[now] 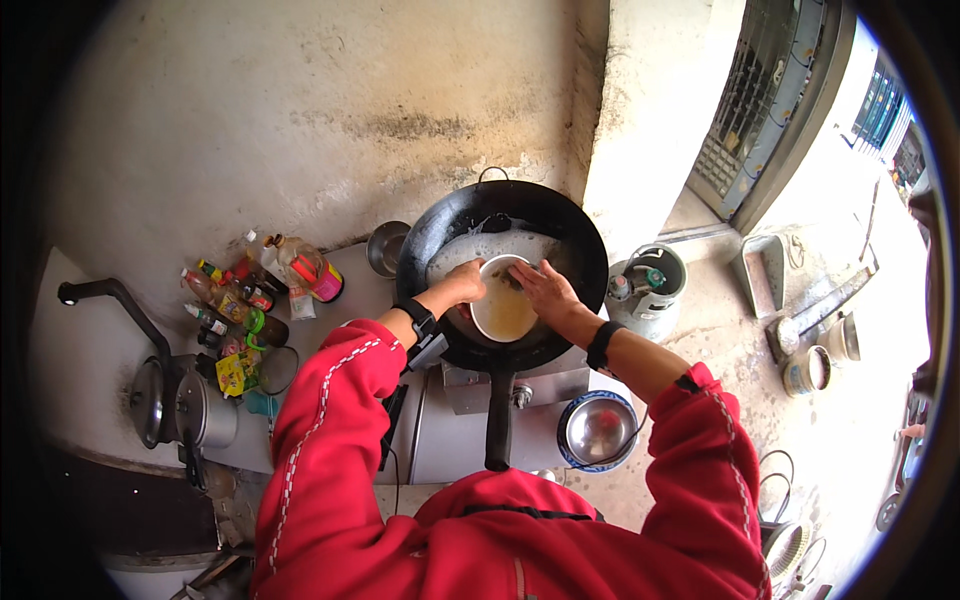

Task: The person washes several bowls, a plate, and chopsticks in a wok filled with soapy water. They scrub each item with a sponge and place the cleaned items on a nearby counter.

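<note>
My left hand (463, 283) grips the left rim of a white bowl (491, 307) over a large black wok (592, 247). Cloudy yellowish liquid lies in the bowl. My right hand (551, 292) reaches over the bowl's right rim, fingers inside, pressed on a small dark item (514, 284). That item is mostly covered by the fingers, so its kind is unclear. Behind the bowl, foamy whitish liquid (480, 246) fills the wok's bottom. The wok's long handle (499, 427) points towards me.
The wok rests on a metal gas stove (465, 390). Several seasoning bottles (232, 292) and a pressure cooker (206, 412) stand to the left. A metal bowl (386, 247) sits by the wall. Right of the wok are a gas cylinder (649, 289) and a steel basin (598, 431).
</note>
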{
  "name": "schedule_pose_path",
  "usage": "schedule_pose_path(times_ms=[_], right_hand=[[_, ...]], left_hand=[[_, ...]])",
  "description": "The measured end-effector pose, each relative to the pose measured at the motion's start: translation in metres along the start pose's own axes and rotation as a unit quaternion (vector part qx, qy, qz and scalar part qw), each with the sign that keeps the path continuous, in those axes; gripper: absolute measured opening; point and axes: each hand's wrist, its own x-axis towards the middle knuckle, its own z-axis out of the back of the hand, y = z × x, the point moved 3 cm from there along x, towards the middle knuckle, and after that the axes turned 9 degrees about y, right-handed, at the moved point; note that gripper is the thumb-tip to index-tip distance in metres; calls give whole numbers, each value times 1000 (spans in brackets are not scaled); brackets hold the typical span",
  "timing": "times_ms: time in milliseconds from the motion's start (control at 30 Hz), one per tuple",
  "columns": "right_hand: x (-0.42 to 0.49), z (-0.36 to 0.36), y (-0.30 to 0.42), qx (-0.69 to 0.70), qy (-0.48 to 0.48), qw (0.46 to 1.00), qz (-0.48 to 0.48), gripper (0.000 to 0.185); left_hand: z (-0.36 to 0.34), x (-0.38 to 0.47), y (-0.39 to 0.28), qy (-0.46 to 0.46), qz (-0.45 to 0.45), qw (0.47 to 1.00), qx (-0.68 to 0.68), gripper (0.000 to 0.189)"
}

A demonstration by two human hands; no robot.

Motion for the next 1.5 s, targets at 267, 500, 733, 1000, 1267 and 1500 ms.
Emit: schedule_pose_path(times_ms=[267, 500, 733, 1000, 1267, 1500], right_hand=[[-15, 2, -2, 510, 47, 831, 216, 34], [-11, 25, -38, 204, -213, 955, 5, 15], [-19, 20, -21, 341, -11, 936, 93, 15], [6, 26, -28, 296, -178, 938, -24, 25], [-9, 26, -23, 323, -7, 946, -24, 19], [-15, 5, -18, 470, 70, 879, 29, 16]], left_hand=[[-1, -3, 12, -52, 23, 996, -68, 41], [2, -15, -3, -42, -14, 998, -35, 43], [-2, -6, 14, -42, 11, 997, -62, 42], [-6, 17, 26, -61, -20, 998, 25, 45], [-2, 6, 22, -56, -25, 998, 23, 45], [-3, 8, 23, -52, -33, 998, 3, 40]])
